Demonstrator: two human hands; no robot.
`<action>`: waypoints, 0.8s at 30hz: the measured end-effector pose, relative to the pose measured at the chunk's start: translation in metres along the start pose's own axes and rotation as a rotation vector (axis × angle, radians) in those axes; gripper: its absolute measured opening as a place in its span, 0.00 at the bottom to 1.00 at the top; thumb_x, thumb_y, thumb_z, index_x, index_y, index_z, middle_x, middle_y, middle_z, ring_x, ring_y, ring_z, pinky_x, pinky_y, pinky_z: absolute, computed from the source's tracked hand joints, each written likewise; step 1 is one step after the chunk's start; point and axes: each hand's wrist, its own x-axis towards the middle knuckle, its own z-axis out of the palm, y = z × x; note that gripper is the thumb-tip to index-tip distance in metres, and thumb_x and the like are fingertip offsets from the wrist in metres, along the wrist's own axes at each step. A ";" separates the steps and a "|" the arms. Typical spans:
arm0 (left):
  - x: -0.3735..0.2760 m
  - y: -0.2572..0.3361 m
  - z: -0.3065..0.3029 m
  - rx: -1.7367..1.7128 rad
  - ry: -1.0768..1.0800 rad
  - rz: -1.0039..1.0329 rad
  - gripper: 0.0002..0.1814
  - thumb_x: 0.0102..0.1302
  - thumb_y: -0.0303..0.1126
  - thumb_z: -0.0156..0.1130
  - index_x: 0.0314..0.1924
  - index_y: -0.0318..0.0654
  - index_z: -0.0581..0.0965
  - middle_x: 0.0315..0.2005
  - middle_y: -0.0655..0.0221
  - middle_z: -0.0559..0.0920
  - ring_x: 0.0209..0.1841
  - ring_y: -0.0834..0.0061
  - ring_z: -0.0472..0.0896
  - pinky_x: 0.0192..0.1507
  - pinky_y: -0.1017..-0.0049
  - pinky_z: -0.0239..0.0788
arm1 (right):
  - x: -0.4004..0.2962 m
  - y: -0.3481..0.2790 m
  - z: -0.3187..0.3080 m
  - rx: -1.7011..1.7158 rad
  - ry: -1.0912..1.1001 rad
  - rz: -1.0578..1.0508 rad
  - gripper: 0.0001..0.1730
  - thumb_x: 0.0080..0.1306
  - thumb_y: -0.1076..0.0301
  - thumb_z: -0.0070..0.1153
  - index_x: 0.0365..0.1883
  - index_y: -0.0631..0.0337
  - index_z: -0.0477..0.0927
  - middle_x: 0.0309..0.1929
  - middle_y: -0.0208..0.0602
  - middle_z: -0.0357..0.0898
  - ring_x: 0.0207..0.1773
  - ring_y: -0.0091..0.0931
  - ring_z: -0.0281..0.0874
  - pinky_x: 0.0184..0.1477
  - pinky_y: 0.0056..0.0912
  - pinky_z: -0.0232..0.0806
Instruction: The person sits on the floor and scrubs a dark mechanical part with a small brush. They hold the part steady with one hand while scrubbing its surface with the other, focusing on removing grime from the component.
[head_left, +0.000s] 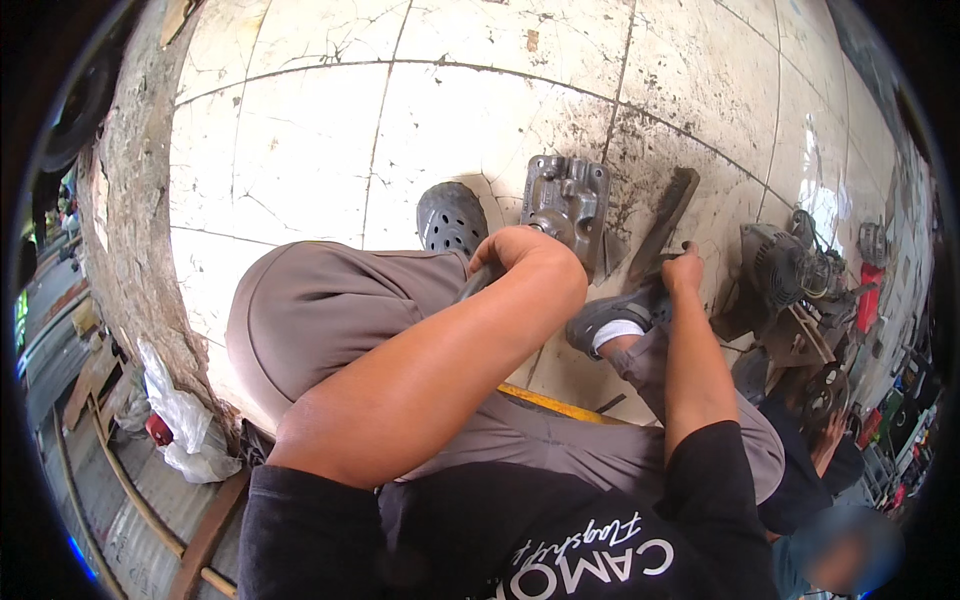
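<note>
A cast metal housing (570, 191) with bolt holes at its corners lies on the tiled floor before me. My left hand (514, 247) is closed around a dark rod-like handle (480, 281) at the near side of the housing. The hand and forearm cover much of that handle. By my right shoe, my right hand (682, 268) has its fingers curled and its thumb raised. It is beside the lower end of a long dark bar (667, 217); whether it grips anything is unclear.
Dark clogs (452, 217) are on my feet. Greasy machine parts (780, 262), including a finned housing, stand to the right, near a red object (868, 296). Another person (806, 465) is at lower right. A plastic bag (180, 427) lies by the rough ledge (139, 187) at left.
</note>
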 end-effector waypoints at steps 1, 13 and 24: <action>0.003 0.001 0.001 0.005 -0.004 -0.010 0.20 0.61 0.37 0.64 0.54 0.47 0.80 0.54 0.71 0.80 0.53 0.65 0.81 0.49 0.59 0.76 | 0.002 -0.003 0.002 0.031 -0.002 0.003 0.30 0.55 0.66 0.56 0.58 0.59 0.71 0.57 0.63 0.69 0.60 0.50 0.70 0.60 0.45 0.64; 0.039 0.003 0.016 0.042 -0.062 -0.033 0.19 0.62 0.38 0.64 0.53 0.49 0.81 0.53 0.70 0.81 0.52 0.65 0.81 0.49 0.57 0.75 | 0.004 -0.010 0.002 -0.135 -0.136 -0.028 0.31 0.58 0.64 0.57 0.59 0.66 0.69 0.57 0.58 0.74 0.61 0.46 0.72 0.62 0.40 0.64; 0.043 0.007 0.011 0.125 -0.138 0.003 0.16 0.68 0.38 0.56 0.54 0.46 0.78 0.53 0.75 0.81 0.50 0.70 0.82 0.51 0.62 0.74 | -0.008 -0.011 -0.007 -0.030 -0.109 0.022 0.30 0.57 0.69 0.53 0.60 0.65 0.69 0.57 0.58 0.74 0.63 0.46 0.71 0.62 0.41 0.64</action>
